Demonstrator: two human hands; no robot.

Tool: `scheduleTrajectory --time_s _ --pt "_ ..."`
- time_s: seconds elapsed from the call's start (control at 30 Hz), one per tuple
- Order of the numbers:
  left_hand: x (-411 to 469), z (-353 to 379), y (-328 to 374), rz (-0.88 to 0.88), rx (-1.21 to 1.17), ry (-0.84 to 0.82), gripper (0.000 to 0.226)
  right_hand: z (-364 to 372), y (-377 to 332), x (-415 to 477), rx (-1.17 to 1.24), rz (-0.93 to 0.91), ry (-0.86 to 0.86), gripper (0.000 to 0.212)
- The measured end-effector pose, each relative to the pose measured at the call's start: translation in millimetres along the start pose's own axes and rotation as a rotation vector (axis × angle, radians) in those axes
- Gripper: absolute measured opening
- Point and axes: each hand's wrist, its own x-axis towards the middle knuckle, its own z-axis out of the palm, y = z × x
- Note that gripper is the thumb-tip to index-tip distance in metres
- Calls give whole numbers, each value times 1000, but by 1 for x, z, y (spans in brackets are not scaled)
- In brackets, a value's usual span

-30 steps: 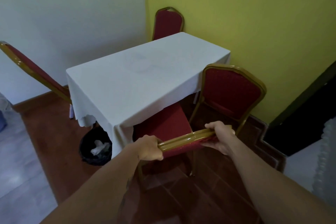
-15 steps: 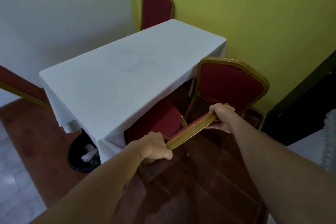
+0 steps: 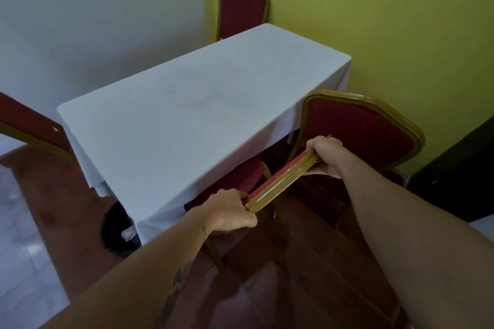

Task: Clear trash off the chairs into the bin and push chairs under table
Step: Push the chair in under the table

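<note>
Head view: both the left hand (image 3: pixel 230 211) and right hand (image 3: pixel 324 156) clamp the gold top rail of a red-cushioned chair (image 3: pixel 280 181), its seat apparently partly beneath the white-clothed table (image 3: pixel 187 104).

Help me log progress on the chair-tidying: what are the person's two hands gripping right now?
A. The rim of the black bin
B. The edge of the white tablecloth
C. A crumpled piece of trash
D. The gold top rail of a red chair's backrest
D: the left hand and right hand each clasp an end of the chair's gold top rail, its red seat partly under the table.
</note>
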Motion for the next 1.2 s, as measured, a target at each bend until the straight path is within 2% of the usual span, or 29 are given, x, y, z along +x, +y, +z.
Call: scheduleTrajectory --time_s 0.37,0.43,0.53,0.67,0.8,0.9,1.0,1.2 --pt "19 4 16 -149 -91 83 82 -2 -15 37 -43 -16 -86 55" --pt "21 5 20 -170 -80 49 80 -11 -14 34 -131 -14 -109 56" --pt "28 -1 27 -198 -16 -3 83 -24 -11 29 -323 -15 -172 67" --pt "22 -31 82 -52 99 73 63 -68 -18 27 -590 -170 -158 82" --pt "27 -49 140 37 172 143 59 -134 -35 24 -833 -301 -61 92" --pt "44 -48 173 119 210 178 35 -182 -44 25 -947 -334 59 95" --pt "62 -39 210 156 253 202 48 -223 -45 28 -992 -311 158 93" --pt "117 -33 270 206 340 213 74 -265 -43 58 -1040 -238 206 95"
